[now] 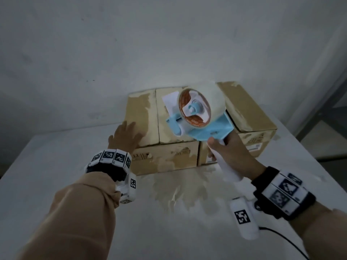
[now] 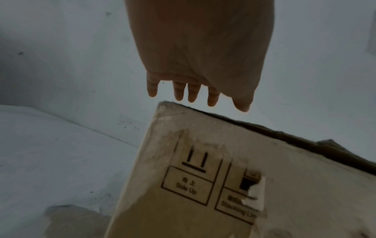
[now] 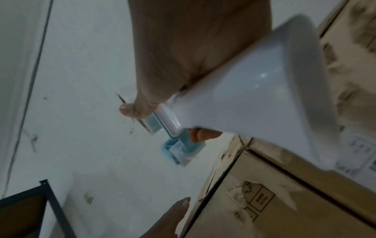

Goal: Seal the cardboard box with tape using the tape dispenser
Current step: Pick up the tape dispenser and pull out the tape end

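Observation:
Two brown cardboard boxes stand side by side on the white table (image 1: 56, 151). The left box (image 1: 169, 158) has a seam running across its top. My left hand (image 1: 125, 136) lies flat with straight fingers on that box's near left corner; the left wrist view shows the fingers (image 2: 179, 91) stretched out past the box (image 2: 223, 177) edge. My right hand (image 1: 221, 149) grips the white handle of the blue tape dispenser (image 1: 197, 113), which carries a roll of tape. The dispenser is held tilted over the left box's right part. I cannot tell whether its roller touches the cardboard. The right wrist view shows the handle (image 3: 254, 96).
The second box (image 1: 249, 113) sits at the right, against the first. A white wall rises right behind both. A dark metal shelf frame (image 1: 328, 109) stands beyond the table's right edge. A black cable (image 1: 281, 239) trails from my right wrist. A worn beige patch (image 1: 187, 194) marks the tabletop.

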The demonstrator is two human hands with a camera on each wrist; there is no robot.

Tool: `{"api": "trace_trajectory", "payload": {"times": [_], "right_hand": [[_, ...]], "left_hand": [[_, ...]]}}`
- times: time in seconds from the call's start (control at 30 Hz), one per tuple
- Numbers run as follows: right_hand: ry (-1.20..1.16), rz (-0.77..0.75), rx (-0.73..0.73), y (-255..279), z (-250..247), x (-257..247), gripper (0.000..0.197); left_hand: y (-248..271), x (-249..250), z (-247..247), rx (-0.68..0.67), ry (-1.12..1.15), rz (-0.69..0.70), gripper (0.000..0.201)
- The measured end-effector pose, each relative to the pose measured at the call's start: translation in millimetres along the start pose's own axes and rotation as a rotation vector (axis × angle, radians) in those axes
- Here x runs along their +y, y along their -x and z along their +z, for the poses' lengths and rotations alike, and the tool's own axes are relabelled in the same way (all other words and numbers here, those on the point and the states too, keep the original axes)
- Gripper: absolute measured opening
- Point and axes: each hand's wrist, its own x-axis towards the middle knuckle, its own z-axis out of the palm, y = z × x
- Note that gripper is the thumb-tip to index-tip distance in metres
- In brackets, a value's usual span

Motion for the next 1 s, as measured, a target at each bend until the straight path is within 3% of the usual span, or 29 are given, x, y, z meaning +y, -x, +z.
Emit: {"api": "trace_trajectory", "payload": {"times": [0.13,0.2,0.3,0.37,0.47,0.53,0.63,0.77,0.87,1.0], "right_hand": [[-0.076,-0.049,0.099,-32,32,1,0.060],[-0.072,-0.067,0.130,-45,45,3,0.059],[-0.044,-0.052,0.172,-59,58,12,0.062],[-0.011,-0.047,0.195,-61,65,19,0.067],[-0.010,-0.023,0.214,-59,70,32,0.058],[-0.007,-0.018,0.239,-56,71,37,0.055],[-0.028,0.002,0.261,-51,71,41,0.073],[-0.088,0.030,0.246,-46,67,40,0.087],[-0.065,0.019,0.248,-44,66,41,0.090],[-0.048,0.033,0.254,-42,64,43,0.091]], "left_hand": [[-18,-6,2,-0.100,0.119,0.039,0.075],[-19,-8,7,-0.144,0.088,0.065,0.070],[-9,-11,15,0.000,-0.058,0.160,0.064],[5,-10,14,0.080,-0.061,0.142,0.066],[22,-13,13,0.115,-0.197,0.159,0.063],[35,-24,7,0.111,-0.272,0.264,0.064],[50,-42,-8,0.216,-0.244,0.405,0.058],[41,-48,-28,0.187,-0.064,0.225,0.062],[6,-56,-35,0.221,0.125,0.273,0.053],[-56,-71,-27,0.100,0.029,0.161,0.071]]}}
